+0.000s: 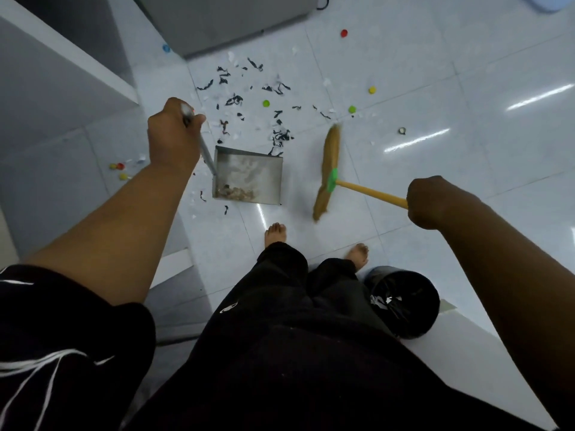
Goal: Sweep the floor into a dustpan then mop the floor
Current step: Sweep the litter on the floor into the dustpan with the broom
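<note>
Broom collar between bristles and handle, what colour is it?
The collar is bright green, seen best in the head view.

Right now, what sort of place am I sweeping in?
Likely an indoor room, perhaps a home or office: a glossy tiled floor, a grey cabinet, and a black-lined waste bin.

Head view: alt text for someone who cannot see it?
The left hand holds a metal dustpan by its handle, the right hand a yellow-handled broom, above a tiled floor strewn with dark scraps and coloured caps. A black bin stands beside bare feet.
</note>
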The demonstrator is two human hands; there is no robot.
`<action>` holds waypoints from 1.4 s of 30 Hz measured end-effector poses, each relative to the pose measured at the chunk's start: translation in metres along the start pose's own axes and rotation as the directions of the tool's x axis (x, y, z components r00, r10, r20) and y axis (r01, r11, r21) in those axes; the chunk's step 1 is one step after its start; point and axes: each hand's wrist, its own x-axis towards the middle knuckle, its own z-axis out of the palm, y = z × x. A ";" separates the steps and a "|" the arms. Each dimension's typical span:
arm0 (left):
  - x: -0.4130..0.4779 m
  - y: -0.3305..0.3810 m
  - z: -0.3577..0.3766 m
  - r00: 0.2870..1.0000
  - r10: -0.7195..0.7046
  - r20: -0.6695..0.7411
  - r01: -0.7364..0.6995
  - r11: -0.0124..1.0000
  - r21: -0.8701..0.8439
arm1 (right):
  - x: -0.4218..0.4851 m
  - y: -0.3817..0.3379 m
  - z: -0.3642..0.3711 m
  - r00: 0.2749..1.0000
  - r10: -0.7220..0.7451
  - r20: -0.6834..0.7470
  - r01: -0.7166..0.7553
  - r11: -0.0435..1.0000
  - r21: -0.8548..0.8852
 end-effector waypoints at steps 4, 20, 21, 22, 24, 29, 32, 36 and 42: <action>-0.003 -0.006 -0.008 0.999 -0.025 -0.025 0.025 1.000 0.004 | -0.002 -0.028 0.027 0.996 -0.026 0.081 0.024 0.999 0.034; -0.007 0.000 -0.024 0.996 -0.060 -0.061 0.064 0.995 0.081 | 0.008 -0.038 0.036 0.996 -0.005 -0.092 0.029 0.965 0.261; -0.007 0.005 -0.022 0.997 -0.059 -0.057 0.063 0.995 0.071 | 0.005 -0.020 0.035 0.995 -0.005 -0.100 0.030 0.969 0.244; -0.008 0.011 -0.019 0.997 -0.056 -0.053 0.060 0.996 0.065 | 0.001 0.000 0.036 0.994 -0.007 -0.107 0.032 0.973 0.230; -0.009 0.025 -0.009 0.998 -0.051 -0.045 0.054 0.996 0.067 | -0.009 0.041 0.040 0.992 0.002 -0.125 0.026 0.975 0.221; -0.017 0.072 0.024 0.999 -0.045 -0.024 0.046 0.999 0.020 | -0.024 0.138 0.051 0.980 0.121 -0.158 -0.075 0.959 0.274; -0.024 0.105 0.049 0.999 -0.042 -0.020 0.042 0.999 0.012 | -0.022 0.190 0.049 0.968 0.201 -0.147 -0.158 0.953 0.260; -0.029 0.139 0.085 0.998 -0.058 0.000 0.058 0.995 -0.081 | -0.011 0.253 0.040 0.953 0.277 -0.121 -0.252 0.950 0.184; -0.031 0.169 0.128 0.999 -0.042 -0.017 0.040 0.996 -0.076 | 0.018 0.294 0.024 0.941 0.334 -0.047 -0.328 0.938 0.110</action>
